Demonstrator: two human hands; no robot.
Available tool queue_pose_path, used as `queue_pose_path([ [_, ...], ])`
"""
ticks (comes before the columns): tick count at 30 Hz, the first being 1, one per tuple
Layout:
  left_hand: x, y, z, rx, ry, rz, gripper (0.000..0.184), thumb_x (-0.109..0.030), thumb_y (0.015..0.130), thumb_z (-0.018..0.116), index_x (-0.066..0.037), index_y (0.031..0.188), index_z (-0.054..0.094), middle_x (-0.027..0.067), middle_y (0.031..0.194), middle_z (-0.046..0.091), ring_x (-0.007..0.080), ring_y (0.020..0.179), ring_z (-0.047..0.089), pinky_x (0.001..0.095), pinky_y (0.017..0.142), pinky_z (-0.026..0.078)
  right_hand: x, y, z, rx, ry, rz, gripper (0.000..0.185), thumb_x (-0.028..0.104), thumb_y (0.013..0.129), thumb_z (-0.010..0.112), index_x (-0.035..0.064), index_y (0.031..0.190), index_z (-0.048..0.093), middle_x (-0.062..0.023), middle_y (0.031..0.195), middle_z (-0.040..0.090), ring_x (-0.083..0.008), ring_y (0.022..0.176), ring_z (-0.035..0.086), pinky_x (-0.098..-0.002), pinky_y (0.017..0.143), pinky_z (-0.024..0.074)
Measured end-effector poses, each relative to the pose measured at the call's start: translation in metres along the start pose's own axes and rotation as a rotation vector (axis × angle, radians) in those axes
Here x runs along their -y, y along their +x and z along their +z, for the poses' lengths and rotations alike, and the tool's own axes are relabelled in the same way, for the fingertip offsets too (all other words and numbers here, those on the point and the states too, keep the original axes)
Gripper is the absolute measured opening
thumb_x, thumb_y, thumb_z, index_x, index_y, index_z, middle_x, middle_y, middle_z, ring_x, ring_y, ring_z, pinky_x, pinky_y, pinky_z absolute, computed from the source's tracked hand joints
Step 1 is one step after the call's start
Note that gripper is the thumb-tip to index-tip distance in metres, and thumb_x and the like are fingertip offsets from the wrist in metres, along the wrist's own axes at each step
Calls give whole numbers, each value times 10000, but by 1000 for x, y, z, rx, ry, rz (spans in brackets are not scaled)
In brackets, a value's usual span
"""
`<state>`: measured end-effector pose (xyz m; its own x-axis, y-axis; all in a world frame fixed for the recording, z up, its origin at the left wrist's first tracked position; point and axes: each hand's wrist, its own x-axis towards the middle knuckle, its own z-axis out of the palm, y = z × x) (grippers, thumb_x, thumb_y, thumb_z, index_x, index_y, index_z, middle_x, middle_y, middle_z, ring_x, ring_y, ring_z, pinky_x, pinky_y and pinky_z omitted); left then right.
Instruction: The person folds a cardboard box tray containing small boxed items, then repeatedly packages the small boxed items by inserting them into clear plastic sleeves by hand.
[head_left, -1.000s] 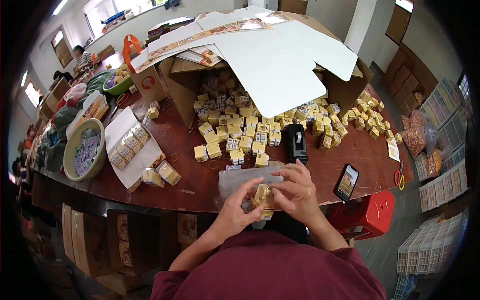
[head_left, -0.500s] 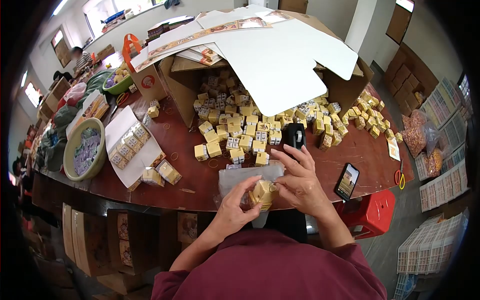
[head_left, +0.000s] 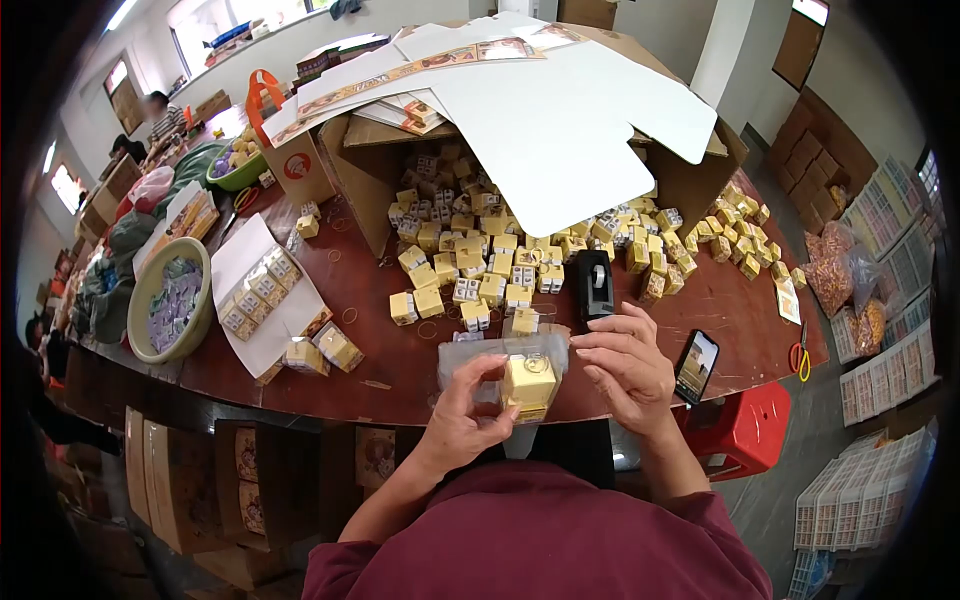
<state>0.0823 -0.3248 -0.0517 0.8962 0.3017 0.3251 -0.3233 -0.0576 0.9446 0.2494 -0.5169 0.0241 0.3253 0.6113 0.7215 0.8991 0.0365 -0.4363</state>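
A small stack of yellow boxes (head_left: 530,384) is gripped between the thumb and fingers of my left hand (head_left: 462,414), with a thin ring lying on its top face. My right hand (head_left: 628,368) is off to the right of the stack, fingers apart and nothing between them. Behind the stack, clear plastic bags (head_left: 470,352) lie at the table's front edge. A black tape dispenser (head_left: 594,284) stands beyond my right hand. Many loose yellow boxes (head_left: 470,252) spill out of a cardboard box (head_left: 356,180).
White card sheets (head_left: 560,130) cover the cardboard box. Left are a basin (head_left: 143,300) of purple packets and a white sheet (head_left: 238,262) with boxes. Right are a phone (head_left: 696,366), scissors (head_left: 800,358) and a red stool (head_left: 750,430). A person (head_left: 164,118) sits far left.
My right hand has come away from the boxes and moved right, its fingers now apart. The yellow stack in my left hand is turned more upright, its top in view.
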Motion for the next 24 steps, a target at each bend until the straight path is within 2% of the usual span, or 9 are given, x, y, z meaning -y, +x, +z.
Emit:
queue_pose_path([
  [2, -4, 1, 2, 16, -24, -15, 668, 45, 866, 746, -89, 1441, 433, 107, 1396, 506, 184, 1263, 560, 312, 881, 642, 2, 0, 0, -18, 47, 1, 215, 138, 831, 805, 79, 1036, 778, -75, 1081, 772, -292, 1129, 672, -518, 1116, 370],
  [5, -4, -3, 3, 16, -28, 3, 670, 38, 841, 774, -104, 1419, 467, 145, 1397, 527, 233, 1250, 588, 358, 913, 618, 9, 4, -1, -41, 92, -14, 262, 186, 832, 817, 72, 1062, 767, -81, 1090, 772, -298, 1130, 669, -520, 1112, 367],
  [8, 1, 7, -5, 88, 217, 530, 668, 29, 808, 801, -125, 1389, 510, 200, 1388, 547, 312, 1230, 613, 406, 952, 577, 9, 3, -3, -88, 127, -62, 313, 235, 833, 819, 64, 1086, 755, -91, 1098, 770, -307, 1127, 666, -525, 1103, 366],
  [11, 1, 5, -5, 63, 240, 511, 668, 18, 786, 821, -145, 1366, 534, 237, 1367, 561, 373, 1205, 625, 431, 973, 546, 9, -3, -2, -103, 140, -95, 315, 256, 830, 813, 63, 1073, 757, -101, 1118, 764, -315, 1112, 661, -530, 1090, 370],
  [14, -6, 7, -3, 80, 192, 441, 631, 31, 792, 807, -147, 1342, 554, 220, 1367, 561, 364, 1202, 625, 421, 970, 552, 14, -10, -5, -123, 117, -105, 283, 237, 819, 801, 80, 1052, 768, -114, 1200, 737, -313, 1142, 634, -533, 1087, 364],
  [18, -14, 13, -2, 67, 408, 540, 667, 61, 741, 801, -194, 1322, 595, 191, 1347, 563, 367, 1175, 633, 431, 943, 561, 29, -6, -7, -134, 32, -185, 246, 207, 791, 789, 109, 1017, 778, -138, 1347, 667, -308, 1244, 558, -518, 1107, 338],
  [21, -11, 15, -1, 61, 518, 562, 690, 74, 702, 794, -223, 1301, 624, 170, 1329, 562, 372, 1153, 636, 438, 920, 567, 44, 2, -5, -31, -220, -167, 230, 205, 785, 781, 122, 1000, 775, -157, 1412, 625, -305, 1301, 509, -502, 1140, 302],
  [24, -17, 17, 3, 25, 553, 583, 686, 75, 687, 792, -232, 1282, 642, 158, 1310, 563, 374, 1132, 640, 444, 903, 572, 50, 6, -2, 84, -387, -137, 218, 159, 790, 779, 114, 997, 725, -187, 1479, 564, -345, 1371, 469, -507, 1182, 243],
])
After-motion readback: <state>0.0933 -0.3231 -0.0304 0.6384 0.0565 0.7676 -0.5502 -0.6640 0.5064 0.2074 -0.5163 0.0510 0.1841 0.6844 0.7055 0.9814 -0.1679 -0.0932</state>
